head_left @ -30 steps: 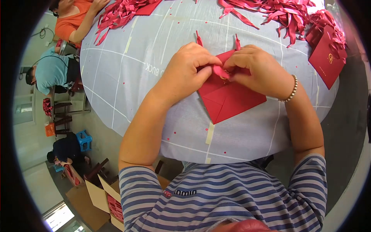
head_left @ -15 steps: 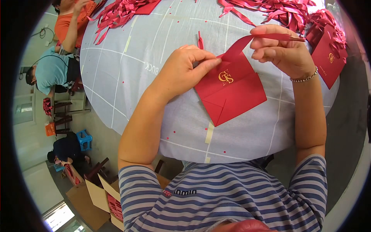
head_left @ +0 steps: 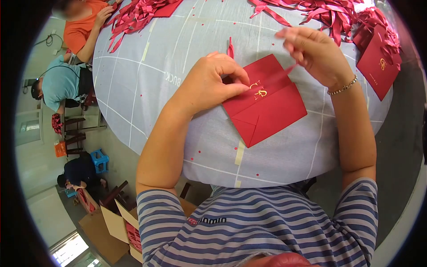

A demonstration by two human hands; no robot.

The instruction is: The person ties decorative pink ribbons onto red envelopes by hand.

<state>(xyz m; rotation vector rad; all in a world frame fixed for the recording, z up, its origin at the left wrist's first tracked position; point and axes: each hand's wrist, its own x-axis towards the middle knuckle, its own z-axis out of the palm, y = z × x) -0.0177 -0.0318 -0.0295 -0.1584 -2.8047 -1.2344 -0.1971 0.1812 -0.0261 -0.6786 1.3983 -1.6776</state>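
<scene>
A red paper bag [head_left: 280, 104] with a gold logo lies flat on the cloth-covered table [head_left: 209, 147]. My left hand [head_left: 218, 82] pinches the bag's left edge between thumb and fingers, beside the logo. Above the bag's right side, my right hand [head_left: 313, 51] is raised with its fingers curled, blurred at the tips. A blurred stretch of red ribbon [head_left: 289, 70] runs from the bag toward my right hand; where it ends among the fingers is hidden. A short ribbon piece [head_left: 231, 48] stands out past my left hand.
Heaps of red ribbon [head_left: 327, 18] lie along the far side, another pile [head_left: 138, 18] at the far left. More red bags [head_left: 378, 66] are at the right. People sit at left, one in orange [head_left: 80, 33]. An open carton [head_left: 118, 222] stands at lower left.
The ribbon that stretched over my right hand has dropped toward the bag and is blurred. My right hand has shifted slightly left and its fingers have curled. My left thumb now lies lower, near the logo.
</scene>
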